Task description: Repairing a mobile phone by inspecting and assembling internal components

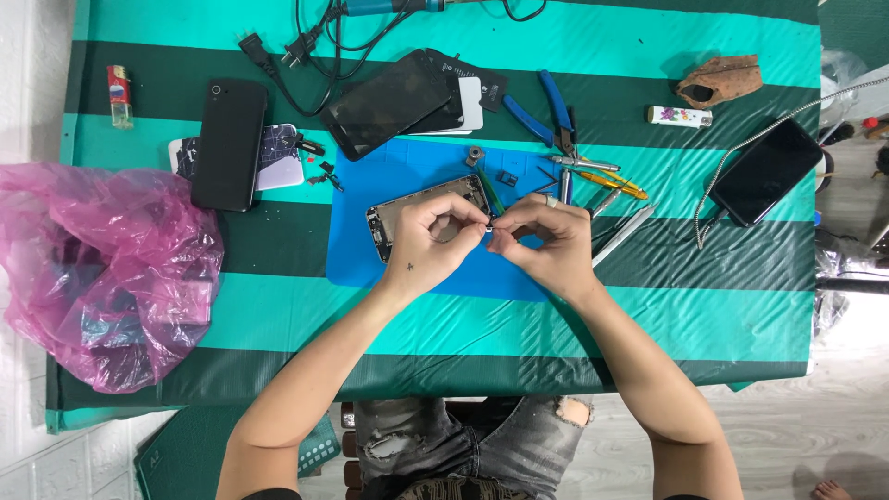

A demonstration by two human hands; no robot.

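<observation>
We pinch a tiny part (490, 229), likely a screw or clip, between left hand (433, 239) and right hand (546, 245) fingertips | above opened phone frame (407, 211) on blue mat (370, 259) | keep it low, grip steady, green-handled tool (491, 193) nearby.

The left hand (435, 239) covers most of the opened phone (421, 211) on the blue mat (370, 213). What both hands' fingertips pinch just beside that phone is too small to tell.

Phone-repair bench: opened phone (426, 208), pliers (548, 113).
</observation>
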